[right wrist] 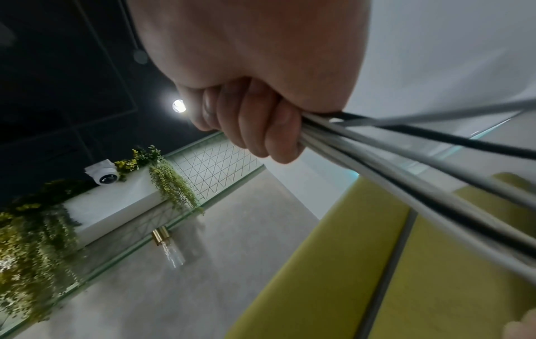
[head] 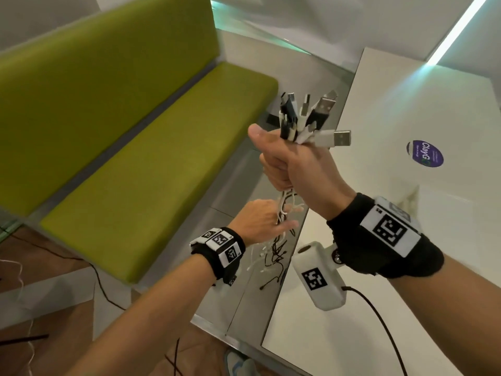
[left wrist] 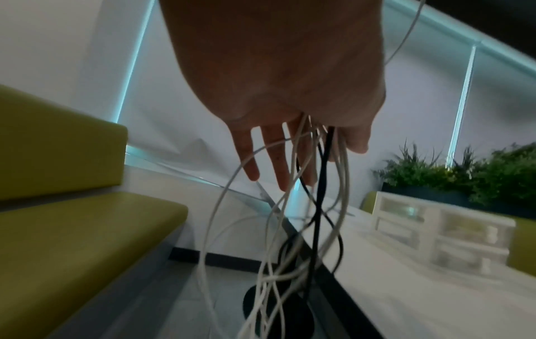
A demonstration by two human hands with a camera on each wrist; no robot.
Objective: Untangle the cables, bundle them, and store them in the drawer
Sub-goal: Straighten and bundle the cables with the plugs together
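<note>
Nearest the body, the left hand (head: 256, 222) reaches in from below with its fingers (left wrist: 275, 158) straight and spread, combing through the hanging strands rather than gripping them. Just above it, the right hand (head: 294, 165) is a closed fist clamped around the cables (head: 282, 213), a mix of white and black leads, with their plugs (head: 311, 115) fanned out above the fist and the loose lengths trailing down past the near-left edge of the white table (head: 406, 267). Judged from this, the plug ends are gathered and roughly aligned, so the untangling looks well advanced, though the lower strands in the left wrist view cross and loop over one another, so some combing is probably left. Nothing is wrapped or tied yet, and storing has not begun. The cables hang in the gap between the table edge and the green bench (head: 151, 172); this channel gives open room downward, but the dangling ends near the table's edge could catch on it. Farther off, the clear drawer unit (left wrist: 443, 231) sits toward the table's far side, its drawers apparently closed, though blur makes that uncertain. The tabletop between looks unobstructed apart from a round sticker (head: 425, 153).
</note>
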